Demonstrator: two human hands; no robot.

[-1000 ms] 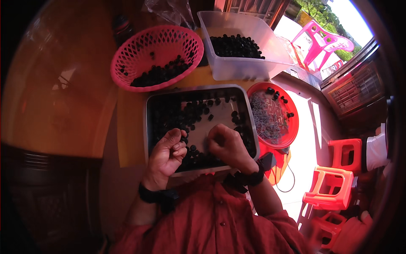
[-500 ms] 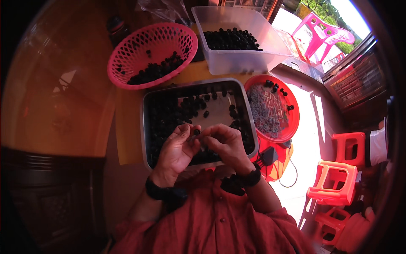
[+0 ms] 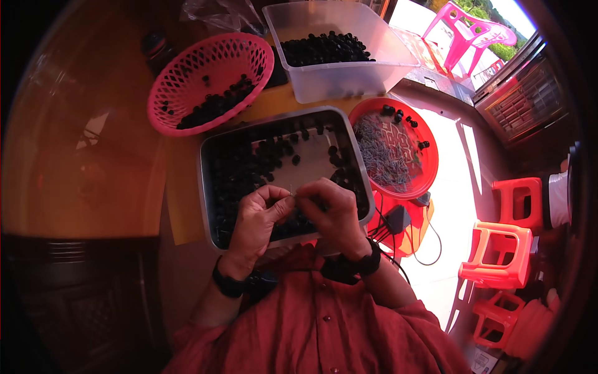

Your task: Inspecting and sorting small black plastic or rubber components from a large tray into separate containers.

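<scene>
My left hand [image 3: 254, 218] and my right hand [image 3: 334, 209] meet above the near part of a metal tray [image 3: 204, 181]. The left thumb and forefinger are pinched together. A thin, pale sliver [image 3: 291, 189] stands up between the two hands' fingertips, too small to name. My right fingers are also closed in a pinch, and their tips hide whatever they hold. Many small black cylindrical parts [image 3: 249, 159] lie in the tray, heaped on its left, with some along the right side. Both wrists carry black bands.
Behind the tray stand a pink lattice basket [image 3: 187, 68] and a clear plastic bin [image 3: 349, 81], both with black parts. At right, a red round tray [image 3: 430, 171] holds thin grey pieces [image 3: 380, 153] and a few black parts. Cables [image 3: 430, 258] hang below it. Red stools [image 3: 498, 249] stand farther right.
A dark part at my left fingertips no longer shows. My left fingers have turned inward and closed tighter, and a thin pale sliver now shows between the hands. The whole view has shifted slightly.
</scene>
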